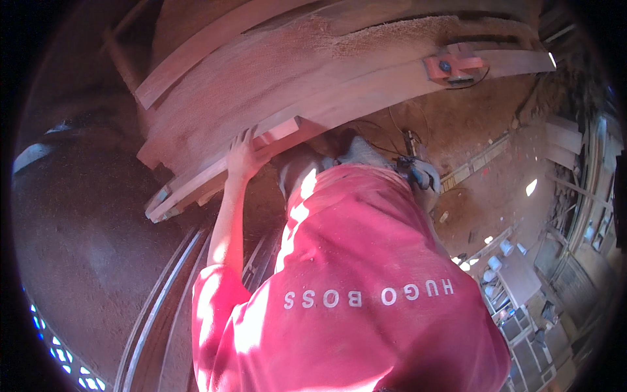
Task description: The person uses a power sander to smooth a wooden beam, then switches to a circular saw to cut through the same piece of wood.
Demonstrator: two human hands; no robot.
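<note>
Head view: left hand [241, 159] lies against a wooden block [279, 132] on the near edge of the sawdust-covered worktop [261, 91], apparently steadying it; clasp around the wood cannot be confirmed. Right hand not visible.

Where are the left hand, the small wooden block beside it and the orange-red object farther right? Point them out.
Left hand [243, 158]: head view, back of the hand.
Wooden block [277, 132]: head view, its lighter face.
Orange-red object [466, 63]: head view, middle of its body.
</note>
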